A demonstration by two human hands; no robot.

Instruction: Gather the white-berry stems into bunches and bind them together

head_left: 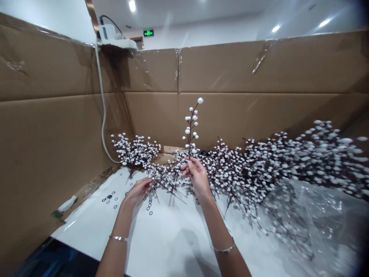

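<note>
My right hand point(197, 177) pinches an artificial berry branch point(189, 132) by its lower stem. The branch stands upright, with white round berries along a dark red stem. Lower and to the left, my left hand point(140, 189) has its fingertips pressed together beside the loose berry branches point(173, 179) on the white tabletop point(155, 242). Whatever those fingertips hold, if anything, is too small or hidden to make out. Small black rings point(149, 204) lie around my left hand, several of them close to its right side.
A large heap of white berry branches point(259, 165) spreads along the back and right. Clear plastic wrapping point(319, 215) covers its front right part. One bunch point(135, 152) sits at the back left. Cardboard walls point(225, 69) enclose the table; a white cable point(102, 100) hangs in the left corner.
</note>
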